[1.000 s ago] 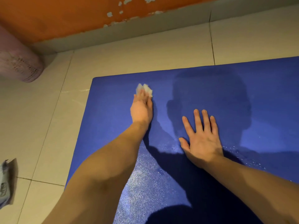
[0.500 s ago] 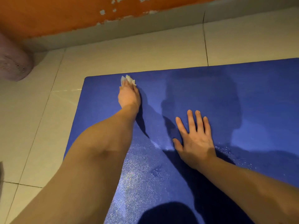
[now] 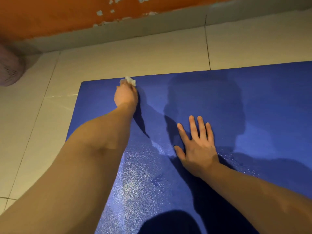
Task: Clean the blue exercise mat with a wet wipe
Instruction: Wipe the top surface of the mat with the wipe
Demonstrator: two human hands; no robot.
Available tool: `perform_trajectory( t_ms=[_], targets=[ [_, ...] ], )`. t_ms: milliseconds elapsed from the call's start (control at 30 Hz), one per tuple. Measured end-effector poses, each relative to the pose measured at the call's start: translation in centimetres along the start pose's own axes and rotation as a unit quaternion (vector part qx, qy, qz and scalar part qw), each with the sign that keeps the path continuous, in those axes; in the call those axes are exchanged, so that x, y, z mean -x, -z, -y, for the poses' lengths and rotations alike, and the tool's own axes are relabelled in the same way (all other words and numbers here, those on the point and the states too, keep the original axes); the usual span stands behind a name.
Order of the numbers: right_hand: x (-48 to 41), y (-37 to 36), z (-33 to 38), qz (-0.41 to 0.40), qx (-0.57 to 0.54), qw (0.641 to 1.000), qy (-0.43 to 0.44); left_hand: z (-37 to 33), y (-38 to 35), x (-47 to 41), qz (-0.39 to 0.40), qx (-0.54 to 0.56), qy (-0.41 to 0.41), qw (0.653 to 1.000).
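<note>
1. Blue exercise mat [image 3: 219, 107] is lying flat on the tiled floor [image 3: 135, 56], with its far-left corner pointing toward the orange wall [image 3: 50, 17]. The near part of the mat is glistening wet.
2. Left hand [image 3: 125, 97] is gripping a crumpled white wet wipe [image 3: 129, 80] and pressing it onto the mat right at the far edge, near that corner.
3. Right hand [image 3: 197, 146] is lying palm down mid-mat with fingers spread wide, holding nothing and probably pinning the mat.
4. Mat is looking like soft, light, textured foam. It is likely slick where damp and apt to slide on tile, so bracing it flat is making sense.
5. Wipe is looking thin and limp, so it is best held bunched under the fingertips.
6. Pink mesh basket [image 3: 8, 71] is sitting at far left.
</note>
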State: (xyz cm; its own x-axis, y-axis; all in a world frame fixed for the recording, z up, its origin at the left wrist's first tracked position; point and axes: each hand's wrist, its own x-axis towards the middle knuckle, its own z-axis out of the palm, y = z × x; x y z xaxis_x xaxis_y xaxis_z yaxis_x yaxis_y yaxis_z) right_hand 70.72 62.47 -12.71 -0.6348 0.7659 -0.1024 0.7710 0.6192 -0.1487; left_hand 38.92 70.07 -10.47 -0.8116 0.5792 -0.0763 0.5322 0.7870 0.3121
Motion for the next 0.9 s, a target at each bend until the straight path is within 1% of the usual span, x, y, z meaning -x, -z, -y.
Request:
perform_trajectory(
  t_ms=[33, 67, 133, 200, 267, 367, 500, 567, 633, 700, 800, 833, 900],
  targets=[
    [0.0, 0.0, 0.0, 0.004, -0.002, 1.000, 0.000, -0.9, -0.1, 0.1, 0.005, 0.002, 0.010, 1.000],
    [0.0, 0.0, -0.1, 0.007, -0.003, 1.000, -0.001, -2.0, -0.4, 0.5, 0.011, 0.000, -0.003, 1.000],
    [-0.1, 0.0, -0.2, 0.011, -0.004, 1.000, -0.002, -4.3, -1.2, 1.8, 0.025, -0.018, -0.090, 0.995],
    [-0.2, 0.0, -0.1, 0.014, 0.002, 1.000, -0.005, -6.2, -2.3, 3.3, 0.049, -0.030, -0.178, 0.982],
    [-0.2, 0.0, 0.0, 0.015, 0.009, 1.000, -0.006, -7.3, -3.2, 4.0, 0.069, -0.040, -0.208, 0.975],
    [-0.2, 0.0, -0.1, 0.011, 0.009, 1.000, -0.004, -6.5, -2.8, 3.5, 0.069, -0.038, -0.189, 0.979],
    [0.0, 0.0, -0.2, 0.008, -0.001, 1.000, 0.003, -2.5, -1.1, 0.5, 0.007, -0.007, -0.076, 0.997],
    [-0.1, 0.1, -0.4, 0.014, -0.007, 1.000, 0.002, -1.9, -0.9, -0.3, 0.006, -0.005, -0.039, 0.999],
    [-0.1, 0.1, -0.3, 0.020, -0.013, 1.000, 0.005, -3.1, -1.2, 0.1, 0.017, 0.008, -0.028, 0.999],
    [-0.1, 0.3, -0.3, 0.027, -0.014, 1.000, 0.003, -5.5, -1.8, 1.9, 0.028, 0.008, -0.085, 0.996],
    [-0.2, 0.3, -0.2, 0.030, -0.007, 0.999, -0.006, -8.2, -2.9, 5.8, 0.082, 0.000, -0.210, 0.974],
    [-0.2, 0.3, -0.1, 0.028, -0.008, 1.000, -0.008, -8.3, -3.0, 6.7, 0.096, 0.000, -0.239, 0.966],
    [-0.3, 0.3, -0.1, 0.021, -0.015, 1.000, -0.008, -7.6, -2.5, 7.2, 0.098, -0.007, -0.280, 0.955]
  ],
)
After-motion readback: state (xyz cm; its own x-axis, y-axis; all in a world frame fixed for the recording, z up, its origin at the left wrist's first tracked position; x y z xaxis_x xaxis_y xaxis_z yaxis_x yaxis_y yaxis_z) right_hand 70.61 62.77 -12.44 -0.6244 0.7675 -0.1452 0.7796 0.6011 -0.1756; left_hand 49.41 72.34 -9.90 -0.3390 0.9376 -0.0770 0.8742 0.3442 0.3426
